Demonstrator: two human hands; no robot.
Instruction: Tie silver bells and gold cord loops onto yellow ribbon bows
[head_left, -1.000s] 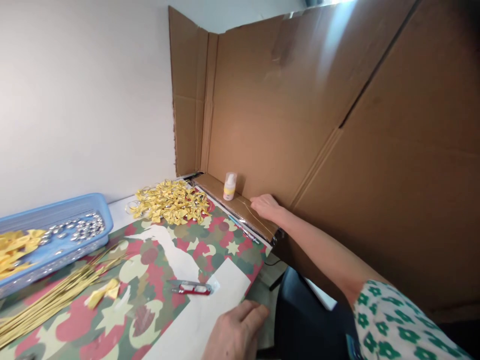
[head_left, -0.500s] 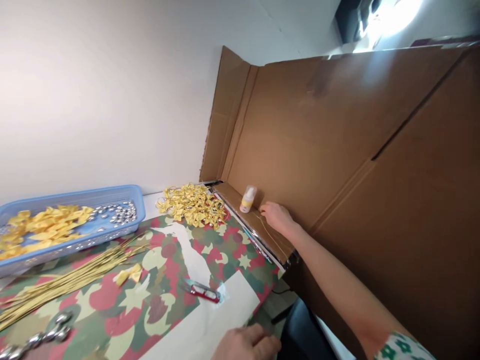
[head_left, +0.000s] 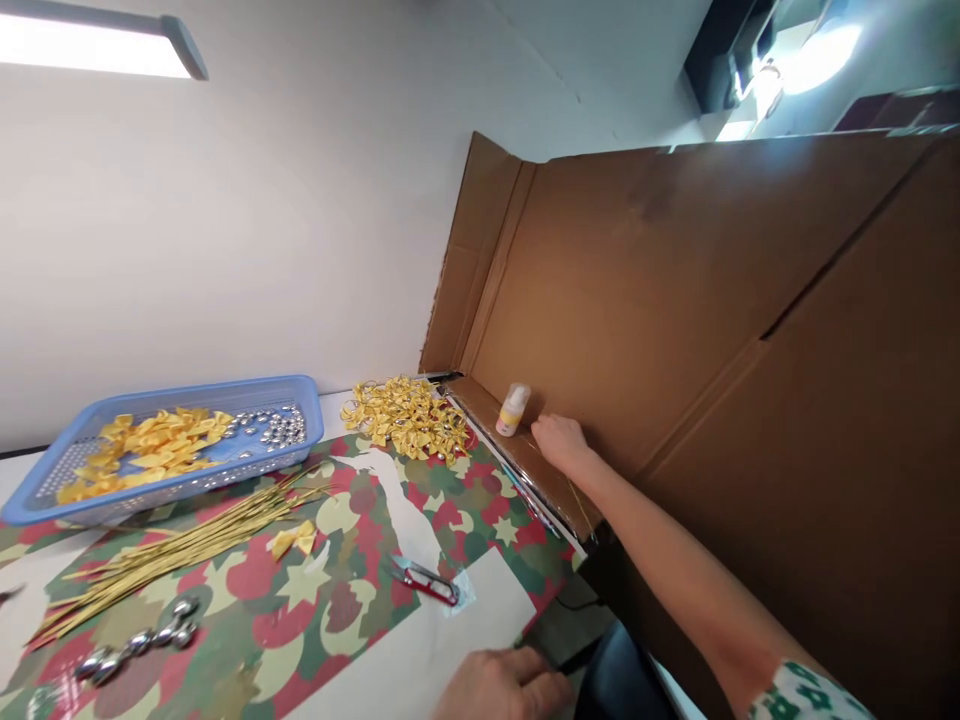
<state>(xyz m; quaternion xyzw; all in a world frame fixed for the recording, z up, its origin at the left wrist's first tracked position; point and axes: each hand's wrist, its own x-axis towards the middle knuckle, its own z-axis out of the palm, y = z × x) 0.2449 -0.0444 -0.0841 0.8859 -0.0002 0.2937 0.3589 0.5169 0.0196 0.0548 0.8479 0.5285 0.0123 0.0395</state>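
Observation:
My right hand (head_left: 561, 440) is closed over the cardboard ledge, just right of a small clear-capped bottle (head_left: 514, 410) with a yellow label. A thin gold cord (head_left: 576, 496) lies below my right wrist; whether it runs into the fingers is hidden. At the bottom edge my left hand (head_left: 504, 686) has its fingers curled together above a white sheet (head_left: 420, 645), partly out of frame. Anything inside either hand is hidden. Red-handled thread snips (head_left: 429, 582) lie on the sheet's upper edge, beyond my left hand.
A blue basket (head_left: 317, 425) holds yellow ribbon bows and silver beads. Beside it sits a pile of finished-looking yellow bows (head_left: 409, 415). Gold cords (head_left: 199, 540), a loose bow (head_left: 294, 540) and silver beads (head_left: 139, 643) lie on the patterned cover. A tall cardboard panel (head_left: 637, 300) borders the right.
The view has tilted up and shifted left, bringing a lamp into sight. My right hand looks more tightly closed and still sits near the bottle. My left hand stays low and curled.

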